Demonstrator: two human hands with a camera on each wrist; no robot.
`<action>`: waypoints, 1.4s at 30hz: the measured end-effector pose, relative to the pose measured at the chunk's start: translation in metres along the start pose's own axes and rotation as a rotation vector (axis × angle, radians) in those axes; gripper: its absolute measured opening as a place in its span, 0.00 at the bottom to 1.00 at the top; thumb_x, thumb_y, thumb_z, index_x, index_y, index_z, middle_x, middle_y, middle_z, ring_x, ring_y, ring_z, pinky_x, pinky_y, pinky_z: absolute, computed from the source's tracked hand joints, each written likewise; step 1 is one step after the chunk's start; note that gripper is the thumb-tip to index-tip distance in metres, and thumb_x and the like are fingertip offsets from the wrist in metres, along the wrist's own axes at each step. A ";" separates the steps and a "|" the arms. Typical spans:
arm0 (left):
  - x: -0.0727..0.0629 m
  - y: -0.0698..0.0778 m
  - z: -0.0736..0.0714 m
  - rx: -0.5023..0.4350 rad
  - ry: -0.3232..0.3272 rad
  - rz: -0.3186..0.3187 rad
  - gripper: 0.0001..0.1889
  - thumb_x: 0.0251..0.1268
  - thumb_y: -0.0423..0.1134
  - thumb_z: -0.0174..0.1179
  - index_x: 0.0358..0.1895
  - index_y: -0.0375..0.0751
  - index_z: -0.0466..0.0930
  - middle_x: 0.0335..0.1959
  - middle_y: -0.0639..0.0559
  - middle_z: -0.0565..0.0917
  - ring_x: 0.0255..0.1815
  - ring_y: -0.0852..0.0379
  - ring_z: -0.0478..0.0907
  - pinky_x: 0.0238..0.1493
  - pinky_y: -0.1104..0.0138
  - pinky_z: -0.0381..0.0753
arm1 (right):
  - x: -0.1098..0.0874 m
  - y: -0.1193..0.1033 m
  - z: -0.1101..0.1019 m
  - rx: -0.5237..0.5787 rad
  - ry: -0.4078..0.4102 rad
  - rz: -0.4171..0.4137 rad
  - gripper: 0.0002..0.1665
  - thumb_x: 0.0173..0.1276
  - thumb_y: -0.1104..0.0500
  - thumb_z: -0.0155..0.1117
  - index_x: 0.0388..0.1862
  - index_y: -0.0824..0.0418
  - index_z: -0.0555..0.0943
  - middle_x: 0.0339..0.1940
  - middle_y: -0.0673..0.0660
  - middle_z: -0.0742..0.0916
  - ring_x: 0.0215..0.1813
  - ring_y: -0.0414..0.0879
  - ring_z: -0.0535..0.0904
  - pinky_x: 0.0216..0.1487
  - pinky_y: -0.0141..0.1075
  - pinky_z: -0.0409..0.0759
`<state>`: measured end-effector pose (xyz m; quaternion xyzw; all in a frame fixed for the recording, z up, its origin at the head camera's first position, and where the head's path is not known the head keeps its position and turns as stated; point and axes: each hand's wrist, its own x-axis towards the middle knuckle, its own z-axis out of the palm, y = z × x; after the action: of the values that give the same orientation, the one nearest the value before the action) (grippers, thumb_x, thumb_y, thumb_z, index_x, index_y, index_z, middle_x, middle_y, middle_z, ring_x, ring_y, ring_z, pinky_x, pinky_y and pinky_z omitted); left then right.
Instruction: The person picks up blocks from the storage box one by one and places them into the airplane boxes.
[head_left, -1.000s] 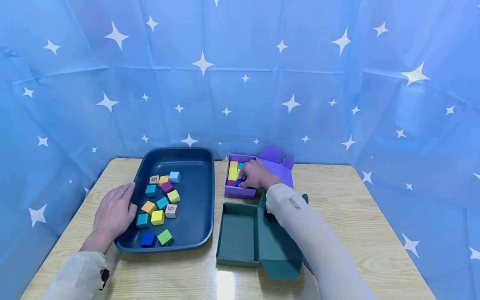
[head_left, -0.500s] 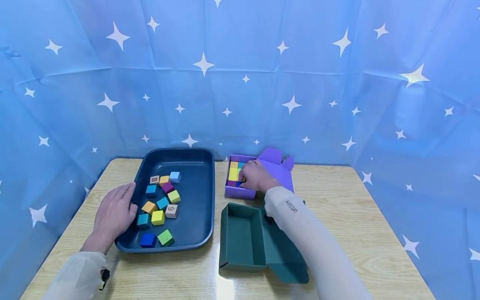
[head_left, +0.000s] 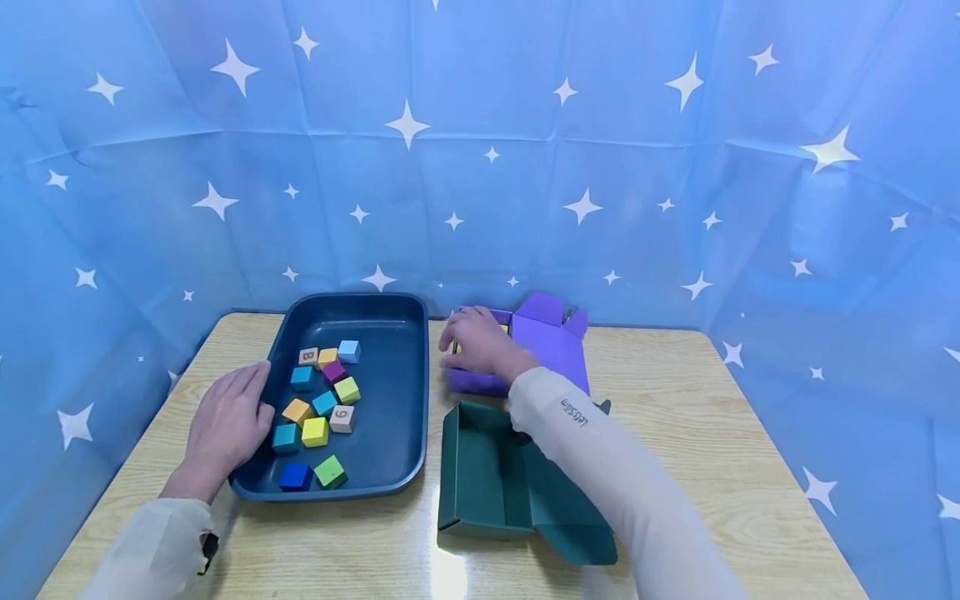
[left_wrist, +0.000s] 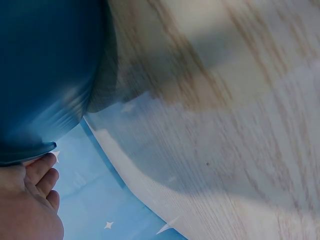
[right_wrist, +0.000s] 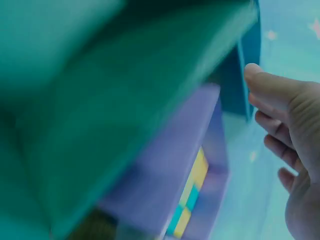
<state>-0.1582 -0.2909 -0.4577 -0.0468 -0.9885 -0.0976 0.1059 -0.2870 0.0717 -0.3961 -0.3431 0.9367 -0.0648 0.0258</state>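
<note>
My left hand (head_left: pixel 228 421) grips the left rim of the dark blue tray (head_left: pixel 393 400); in the left wrist view its fingers (left_wrist: pixel 45 177) curl below the rim. Colored wooden cubes lie scattered in the tray, among them a lime green cube (head_left: pixel 331 472), a blue cube (head_left: pixel 296 477) and a cube marked B (head_left: pixel 308 357). Over the left part of the purple box (head_left: pixel 480 383) is my right hand (head_left: pixel 483 342), mostly covering the cubes inside. Nothing shows between its parted thumb and fingers in the right wrist view, where yellow and teal cubes (right_wrist: pixel 191 197) show in the box.
A dark green box (head_left: pixel 480 467) with its lid folded out to the right stands in front of the purple box, under my right forearm. The purple lid (head_left: pixel 551 346) also lies open to the right. A blue star-patterned curtain (head_left: pixel 480 167) surrounds the wooden table (head_left: pixel 712 433).
My right hand has lifted from the cubes in the purple box and moved left toward the tray. The green box has shifted and tilted slightly. My left hand stays on the tray rim.
</note>
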 end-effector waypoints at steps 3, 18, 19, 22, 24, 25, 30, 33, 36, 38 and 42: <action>0.000 -0.001 0.000 -0.001 0.007 0.007 0.32 0.65 0.36 0.51 0.72 0.28 0.59 0.70 0.31 0.66 0.70 0.32 0.60 0.69 0.38 0.59 | 0.005 -0.020 0.000 0.003 -0.001 -0.032 0.18 0.62 0.42 0.68 0.44 0.50 0.87 0.50 0.48 0.85 0.63 0.48 0.72 0.77 0.50 0.57; 0.001 -0.002 -0.001 0.000 -0.007 -0.007 0.32 0.66 0.37 0.50 0.72 0.28 0.58 0.70 0.31 0.65 0.70 0.32 0.59 0.70 0.38 0.58 | 0.024 -0.114 0.014 -0.111 -0.088 -0.152 0.22 0.61 0.35 0.65 0.49 0.42 0.86 0.53 0.43 0.83 0.62 0.41 0.69 0.74 0.41 0.63; 0.001 -0.002 -0.001 -0.003 -0.011 -0.009 0.32 0.66 0.37 0.50 0.73 0.28 0.58 0.70 0.31 0.65 0.70 0.32 0.58 0.70 0.38 0.57 | 0.025 -0.118 0.016 -0.118 -0.093 -0.156 0.22 0.61 0.35 0.65 0.49 0.42 0.86 0.53 0.43 0.83 0.61 0.41 0.69 0.73 0.40 0.63; 0.002 -0.001 -0.002 -0.010 -0.019 -0.015 0.32 0.67 0.37 0.50 0.73 0.29 0.57 0.71 0.31 0.64 0.70 0.32 0.58 0.71 0.38 0.57 | 0.028 -0.129 0.021 -0.140 -0.100 -0.153 0.22 0.62 0.34 0.64 0.50 0.42 0.86 0.53 0.42 0.83 0.60 0.40 0.68 0.73 0.39 0.63; 0.002 0.000 -0.002 -0.011 -0.019 -0.017 0.32 0.67 0.37 0.49 0.73 0.29 0.57 0.71 0.31 0.64 0.70 0.32 0.58 0.71 0.38 0.57 | 0.031 -0.135 0.025 -0.156 -0.100 -0.142 0.22 0.62 0.34 0.64 0.50 0.41 0.86 0.54 0.42 0.83 0.60 0.39 0.69 0.72 0.38 0.64; 0.003 0.000 -0.003 -0.012 -0.017 -0.017 0.32 0.67 0.37 0.49 0.73 0.29 0.57 0.71 0.31 0.64 0.70 0.32 0.58 0.71 0.38 0.57 | 0.032 -0.137 0.027 -0.160 -0.102 -0.132 0.22 0.62 0.34 0.64 0.50 0.41 0.86 0.54 0.42 0.83 0.59 0.39 0.68 0.71 0.38 0.64; 0.004 -0.001 -0.002 -0.012 -0.003 -0.006 0.32 0.66 0.37 0.50 0.72 0.28 0.58 0.70 0.31 0.65 0.70 0.32 0.59 0.70 0.38 0.57 | 0.036 -0.142 0.039 -0.211 -0.111 -0.093 0.22 0.62 0.32 0.62 0.49 0.41 0.85 0.55 0.42 0.82 0.59 0.40 0.68 0.71 0.36 0.63; 0.004 -0.001 -0.001 -0.012 0.004 0.003 0.32 0.66 0.37 0.50 0.72 0.28 0.58 0.70 0.31 0.66 0.70 0.32 0.59 0.70 0.39 0.58 | 0.038 -0.143 0.047 -0.217 -0.115 -0.069 0.22 0.62 0.32 0.61 0.48 0.40 0.85 0.54 0.42 0.81 0.59 0.40 0.68 0.71 0.36 0.62; 0.003 -0.002 0.000 -0.018 0.006 0.004 0.32 0.66 0.37 0.50 0.72 0.28 0.58 0.70 0.30 0.66 0.70 0.32 0.59 0.70 0.39 0.58 | 0.038 -0.144 0.053 -0.208 -0.118 -0.053 0.21 0.63 0.33 0.62 0.47 0.40 0.85 0.52 0.41 0.81 0.58 0.40 0.67 0.72 0.36 0.62; 0.002 -0.002 0.000 -0.022 0.004 0.002 0.32 0.66 0.37 0.50 0.72 0.28 0.58 0.70 0.30 0.66 0.70 0.32 0.59 0.70 0.39 0.58 | 0.038 -0.144 0.056 -0.205 -0.121 -0.050 0.20 0.63 0.33 0.62 0.46 0.40 0.86 0.52 0.41 0.81 0.58 0.39 0.67 0.72 0.37 0.61; 0.000 -0.002 0.002 -0.029 0.003 -0.004 0.32 0.67 0.37 0.51 0.73 0.29 0.58 0.70 0.31 0.65 0.70 0.32 0.59 0.71 0.38 0.57 | 0.039 -0.146 0.060 -0.213 -0.125 -0.046 0.18 0.63 0.33 0.62 0.44 0.40 0.86 0.50 0.41 0.81 0.56 0.40 0.67 0.72 0.37 0.62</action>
<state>-0.1587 -0.2928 -0.4596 -0.0463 -0.9869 -0.1122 0.1063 -0.2178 -0.0697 -0.4359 -0.3688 0.9267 0.0560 0.0463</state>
